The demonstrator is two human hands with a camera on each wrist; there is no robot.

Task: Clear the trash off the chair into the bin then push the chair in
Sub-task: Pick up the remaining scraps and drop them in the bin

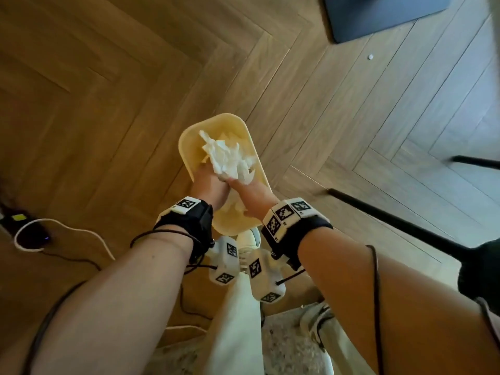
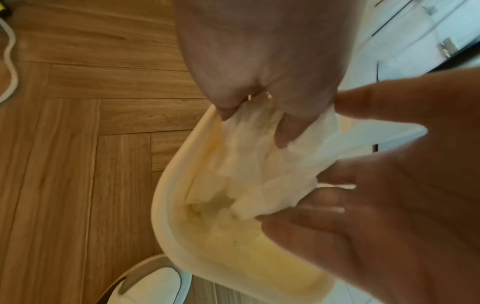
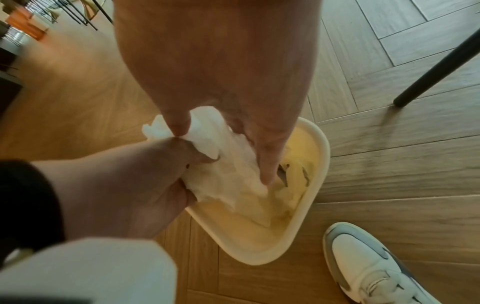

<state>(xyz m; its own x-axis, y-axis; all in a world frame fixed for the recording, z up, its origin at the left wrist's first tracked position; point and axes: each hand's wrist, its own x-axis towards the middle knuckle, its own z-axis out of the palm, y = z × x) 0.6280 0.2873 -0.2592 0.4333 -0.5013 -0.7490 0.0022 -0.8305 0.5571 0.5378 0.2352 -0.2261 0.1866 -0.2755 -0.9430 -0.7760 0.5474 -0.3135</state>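
Observation:
A cream plastic bin [image 1: 186, 147] stands on the wood floor right below both hands. A crumpled wad of white tissue [image 1: 227, 158] hangs over its opening, and more white paper lies inside. My left hand [image 1: 213, 175] grips the wad from the left, fingers curled into it [image 3: 197, 164]. My right hand [image 1: 239, 184] holds it from the right, thumb on one side and fingers on the other [image 3: 265, 174]. In the left wrist view the tissue [image 2: 259, 164] sits between the left hand's fingertips [image 2: 285, 135] and the right hand's spread fingers [image 2: 337, 174], above the bin rim [image 2: 166, 185].
Thin black furniture legs [image 1: 378, 212] slant across the floor to the right, one of them close by [image 3: 436, 67]. A dark blue slab [image 1: 378, 14] lies at the top. A power strip and white cable [image 1: 27, 231] sit at left. My white shoe [image 3: 363, 267] stands beside the bin.

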